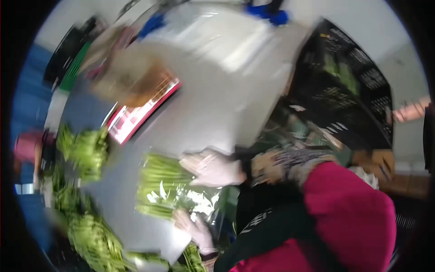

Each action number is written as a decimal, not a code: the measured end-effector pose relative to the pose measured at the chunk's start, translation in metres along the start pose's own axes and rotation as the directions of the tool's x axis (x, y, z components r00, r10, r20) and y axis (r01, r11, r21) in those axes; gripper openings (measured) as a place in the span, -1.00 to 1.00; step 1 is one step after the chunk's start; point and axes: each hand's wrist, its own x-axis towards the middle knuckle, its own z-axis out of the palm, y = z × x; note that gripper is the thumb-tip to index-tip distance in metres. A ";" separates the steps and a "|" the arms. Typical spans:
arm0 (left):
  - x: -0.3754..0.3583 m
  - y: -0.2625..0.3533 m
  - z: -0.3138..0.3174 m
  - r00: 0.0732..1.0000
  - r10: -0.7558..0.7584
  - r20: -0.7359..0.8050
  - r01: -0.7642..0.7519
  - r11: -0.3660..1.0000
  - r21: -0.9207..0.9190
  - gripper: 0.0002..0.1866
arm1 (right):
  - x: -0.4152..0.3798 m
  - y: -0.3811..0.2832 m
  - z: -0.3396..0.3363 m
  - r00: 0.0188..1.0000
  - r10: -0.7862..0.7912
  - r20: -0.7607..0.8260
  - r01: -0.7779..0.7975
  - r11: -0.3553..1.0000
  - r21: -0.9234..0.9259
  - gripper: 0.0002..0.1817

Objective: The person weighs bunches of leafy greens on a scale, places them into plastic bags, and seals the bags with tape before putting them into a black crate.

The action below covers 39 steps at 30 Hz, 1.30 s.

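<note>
A clear plastic bag of green vegetable stalks [158,183] lies on the metal table in front of me, with bright glare on its film. My right hand [215,168], in a white glove, rests along one side of the bag with its fingers stretched over the stalks. At the opposite side, my left hand [195,231], also gloved, has its fingers bent around the bag's edge. Motion blur softens the finger detail. Loose leafy greens [93,233] lie close to my left hand.
A second bunch of greens [86,152] sits farther across the metal table [199,109]. Beyond is a red-and-white tray-like object [142,113] with a blurred brown bundle. A black crate [340,90] stands to my right. Other people's hands [410,111] show at the edges.
</note>
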 end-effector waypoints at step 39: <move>0.159 0.276 0.042 0.944 -0.231 -0.233 -0.147 0.337 -0.930 -0.67 | -0.500 0.263 -0.251 0.324 0.704 -0.632 -0.212 0.705 0.677 -0.53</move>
